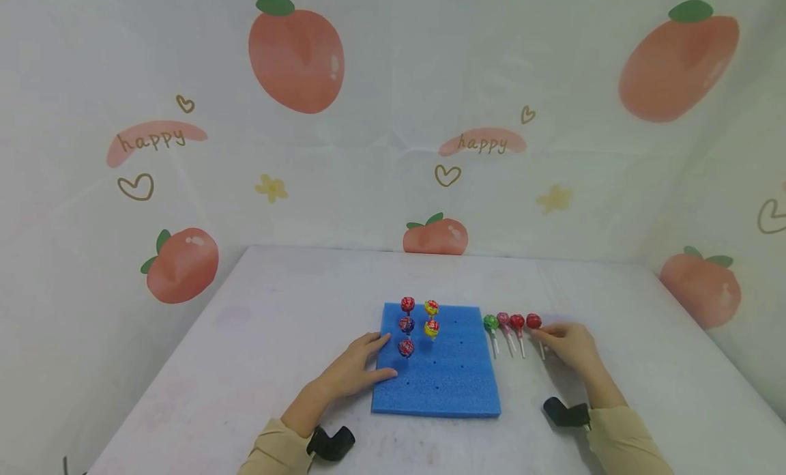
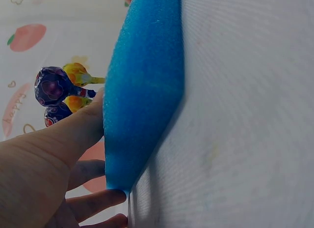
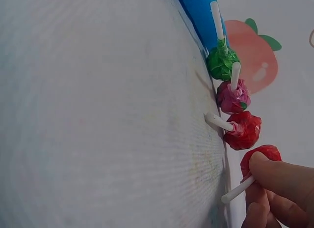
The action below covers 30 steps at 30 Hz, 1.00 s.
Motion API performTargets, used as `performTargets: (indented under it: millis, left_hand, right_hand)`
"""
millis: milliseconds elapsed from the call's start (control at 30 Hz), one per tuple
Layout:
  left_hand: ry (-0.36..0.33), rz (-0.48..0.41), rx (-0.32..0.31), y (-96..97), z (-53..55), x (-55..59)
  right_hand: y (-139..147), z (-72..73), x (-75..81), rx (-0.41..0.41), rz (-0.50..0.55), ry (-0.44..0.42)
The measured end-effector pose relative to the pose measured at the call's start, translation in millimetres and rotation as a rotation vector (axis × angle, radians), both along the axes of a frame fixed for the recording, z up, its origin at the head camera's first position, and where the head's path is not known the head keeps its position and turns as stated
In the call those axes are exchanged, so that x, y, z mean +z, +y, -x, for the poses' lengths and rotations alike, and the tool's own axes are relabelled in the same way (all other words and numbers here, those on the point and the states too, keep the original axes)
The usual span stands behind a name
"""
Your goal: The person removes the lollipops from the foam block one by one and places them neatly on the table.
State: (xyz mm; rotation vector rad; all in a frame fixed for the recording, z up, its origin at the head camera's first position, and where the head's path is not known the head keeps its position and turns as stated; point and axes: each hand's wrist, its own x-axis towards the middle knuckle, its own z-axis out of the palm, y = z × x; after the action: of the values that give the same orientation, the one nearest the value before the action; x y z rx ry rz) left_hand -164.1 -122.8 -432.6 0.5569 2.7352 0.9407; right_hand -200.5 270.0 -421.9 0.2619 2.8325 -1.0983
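My right hand [image 1: 571,344] pinches a red lollipop [image 3: 267,152] between thumb and fingers at its wrapped head, the white stick pointing down toward me. Beside it lie a red lollipop [image 1: 518,322], a pink lollipop [image 1: 503,319] and a green lollipop [image 1: 490,322] in a row, sticks toward me. My left hand [image 1: 351,367] rests at the left edge of a blue foam board [image 1: 454,393], fingers spread and nearly straight. Upright in the board stand red and dark-wrapped lollipops [image 1: 406,324] in the left column and two yellow lollipops [image 1: 432,329] in the column beside it.
Several small holes [image 1: 434,362] dot the board's surface. A white cloth covers the table [image 1: 276,297], and a white curtain [image 1: 368,161] printed with peaches hangs behind it. Black wrist devices [image 1: 331,443] sit at both cuffs.
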Motion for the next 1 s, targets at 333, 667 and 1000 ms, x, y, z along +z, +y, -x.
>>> performTargets:
  millis: [333, 667, 1000]
  left_hand:
    - [0.003, 0.002, -0.001, -0.5, 1.2, -2.6]
    - [-0.005, -0.006, -0.001, -0.4, 0.5, -1.5]
    - [-0.007, -0.003, 0.003, -0.5, 0.2, -1.5]
  right_hand:
    - [-0.5, 1.4, 0.0, 0.011, -0.032, 0.025]
    - [-0.3, 1.8, 0.2, -0.004, -0.026, 0.015]
    - [-0.3, 1.9, -0.3, -0.004, -0.025, 0.007]
